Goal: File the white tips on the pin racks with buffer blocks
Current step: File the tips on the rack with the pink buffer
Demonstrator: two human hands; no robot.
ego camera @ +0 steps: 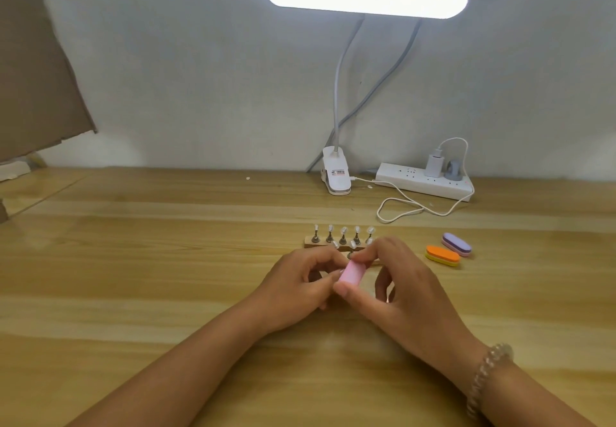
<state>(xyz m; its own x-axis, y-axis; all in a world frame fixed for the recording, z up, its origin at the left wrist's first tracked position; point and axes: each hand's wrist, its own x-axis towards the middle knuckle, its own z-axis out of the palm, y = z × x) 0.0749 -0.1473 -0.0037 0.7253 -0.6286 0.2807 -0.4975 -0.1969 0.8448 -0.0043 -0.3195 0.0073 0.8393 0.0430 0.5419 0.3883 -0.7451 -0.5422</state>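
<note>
Your right hand pinches the pink buffer block between thumb and forefinger, and the other fingers curl loosely beneath it. Your left hand meets it from the other side with its fingers curled in tight toward the block's near end. Whether they grip a pin, steady the block or hold nothing is hidden, so I cannot tell.

Judging by this, you are in the middle of filing. The block's far end sits right at the front pin rack, which is mostly covered by your knuckles. The next move calls for short, light strokes on one tip, with the rack braced so it does not slide on the wooden table.

Just behind it stands the back pin rack, its five white tips upright and untouched. An orange buffer block and a purple buffer block lie together to the right, near the racks. Farther back are the clip lamp and power strip.
</note>
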